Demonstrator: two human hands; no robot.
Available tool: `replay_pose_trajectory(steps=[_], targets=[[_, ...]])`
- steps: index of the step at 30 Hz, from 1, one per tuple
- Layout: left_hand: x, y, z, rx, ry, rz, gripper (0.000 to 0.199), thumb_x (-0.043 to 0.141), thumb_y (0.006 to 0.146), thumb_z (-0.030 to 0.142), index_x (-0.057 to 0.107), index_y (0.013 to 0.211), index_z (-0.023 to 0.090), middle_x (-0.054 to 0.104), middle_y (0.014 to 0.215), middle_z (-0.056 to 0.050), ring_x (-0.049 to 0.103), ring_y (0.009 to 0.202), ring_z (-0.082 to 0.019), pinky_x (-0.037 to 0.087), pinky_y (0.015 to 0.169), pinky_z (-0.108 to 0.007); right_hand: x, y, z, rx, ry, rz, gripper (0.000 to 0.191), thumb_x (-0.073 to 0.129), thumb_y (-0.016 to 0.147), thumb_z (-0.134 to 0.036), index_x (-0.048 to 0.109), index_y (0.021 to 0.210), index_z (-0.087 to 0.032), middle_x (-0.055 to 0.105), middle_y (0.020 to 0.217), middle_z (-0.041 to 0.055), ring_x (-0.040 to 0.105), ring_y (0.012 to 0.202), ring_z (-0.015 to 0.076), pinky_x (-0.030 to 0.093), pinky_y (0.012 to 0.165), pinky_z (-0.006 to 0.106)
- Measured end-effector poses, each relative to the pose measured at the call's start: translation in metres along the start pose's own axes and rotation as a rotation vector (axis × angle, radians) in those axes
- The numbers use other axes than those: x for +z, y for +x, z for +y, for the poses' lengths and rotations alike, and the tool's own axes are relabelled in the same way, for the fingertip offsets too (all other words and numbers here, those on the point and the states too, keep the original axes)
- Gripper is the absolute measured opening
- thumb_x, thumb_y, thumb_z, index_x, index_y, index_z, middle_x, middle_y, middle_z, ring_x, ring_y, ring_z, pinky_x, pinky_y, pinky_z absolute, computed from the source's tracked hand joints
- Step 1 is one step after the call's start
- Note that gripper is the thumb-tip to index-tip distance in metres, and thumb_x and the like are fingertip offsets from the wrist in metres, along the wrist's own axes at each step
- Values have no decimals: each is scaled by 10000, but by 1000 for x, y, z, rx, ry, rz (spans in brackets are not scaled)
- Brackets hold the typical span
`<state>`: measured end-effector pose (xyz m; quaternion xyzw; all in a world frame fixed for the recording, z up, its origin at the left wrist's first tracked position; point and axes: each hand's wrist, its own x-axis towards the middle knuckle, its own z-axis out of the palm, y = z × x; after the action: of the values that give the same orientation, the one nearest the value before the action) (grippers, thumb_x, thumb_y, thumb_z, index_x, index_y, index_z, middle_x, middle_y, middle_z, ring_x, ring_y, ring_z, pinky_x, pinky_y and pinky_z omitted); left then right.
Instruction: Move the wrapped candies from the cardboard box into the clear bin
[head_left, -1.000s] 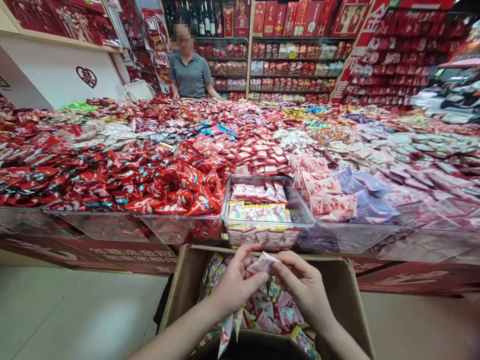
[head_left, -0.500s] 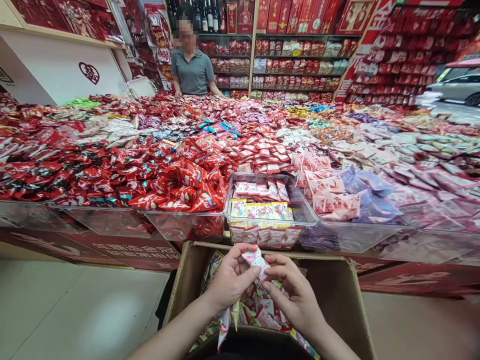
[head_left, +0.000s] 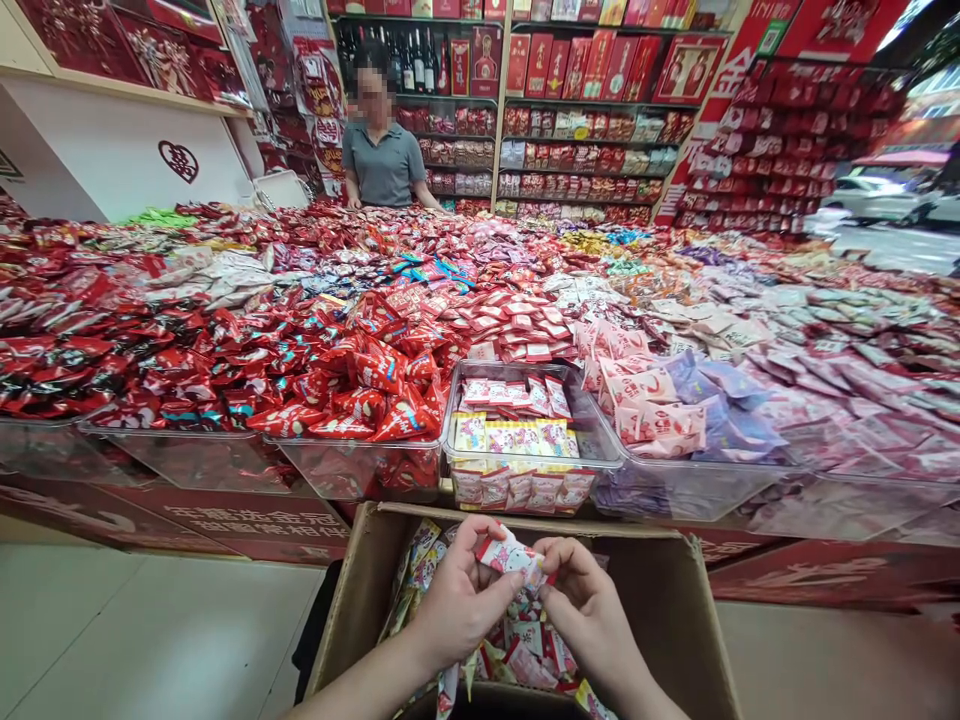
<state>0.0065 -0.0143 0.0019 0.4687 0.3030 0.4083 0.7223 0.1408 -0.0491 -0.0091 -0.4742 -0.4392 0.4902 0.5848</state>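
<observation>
Left hand (head_left: 463,592) and right hand (head_left: 583,592) pinch a printed packet (head_left: 514,560) above the carton (head_left: 664,610), turned more crosswise than moments ago, seemingly better steadied for handling.

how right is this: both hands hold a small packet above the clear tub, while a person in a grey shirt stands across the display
One slip: in the head view, the left hand and right hand hold the small packet above the open cardboard box, not the clear tub, which is beyond it. The rest stands.
</observation>
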Motion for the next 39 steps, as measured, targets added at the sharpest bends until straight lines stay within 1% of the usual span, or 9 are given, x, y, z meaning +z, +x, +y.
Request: replay_pose_trajectory(steps=[3,6,13,18,24,28,31,35,39], targets=[[-4,1,-2,-6,20,19,324,607,721,245,354,924,231,492,700,71,388,428,-8,309,402,-118,-6,2,-3,25,-44,-32,156,594,673,-175,500,794,-204,542,856,38,532,810,168,441,700,262],[-8,3,-1,-69,64,11,310,581,732,325,386,947,214,479,567,88,337,315,-5,265,306,-111,-11,4,-6,86,-7,-17,269,618,672,-200,499,914,-206,571,878,46,531,849,177,427,736,276],[-9,2,9,-232,60,-82,304,650,652,356,419,753,186,494,442,98,318,242,4,220,244,-89,-13,6,-9,367,422,-62,242,679,630,-224,491,780,-193,508,559,-55,437,448,60,350,440,184],[-12,4,6,-245,44,-61,303,642,658,364,419,760,187,506,434,89,330,240,-4,217,225,-83,-14,8,-10,321,299,-58,264,681,646,-254,501,820,-172,563,655,-11,486,546,88,377,502,212],[-14,2,3,-242,18,-105,314,668,631,363,442,750,180,499,398,87,310,223,-2,213,221,-84,-14,6,-11,392,418,-65,273,702,617,-276,498,762,-167,500,513,-55,426,443,55,324,449,182],[-17,4,0,-260,-128,-103,276,615,676,391,450,751,183,528,398,63,324,207,-13,204,214,-86,-13,12,-32,324,266,-84,260,675,644,-303,505,788,-169,533,573,-32,463,493,70,356,467,188],[-19,9,-6,-282,-302,-28,293,621,649,406,441,705,182,593,503,22,383,231,-36,209,198,-100,-16,37,-69,96,-19,-78,221,642,672,-304,526,815,-181,576,706,0,517,608,103,407,530,205],[-22,12,-21,-325,-377,24,257,626,639,365,463,681,170,606,542,5,413,251,-50,211,201,-112,-11,107,-113,-239,-341,-109,150,579,707,-237,544,840,-178,588,782,20,538,709,123,430,624,228],[-27,12,-32,-424,-277,-23,176,627,677,275,511,660,142,591,521,2,523,406,-68,348,337,-116,15,197,-109,-241,-564,-250,148,478,723,-104,502,860,-153,601,818,43,563,727,121,439,613,224]])
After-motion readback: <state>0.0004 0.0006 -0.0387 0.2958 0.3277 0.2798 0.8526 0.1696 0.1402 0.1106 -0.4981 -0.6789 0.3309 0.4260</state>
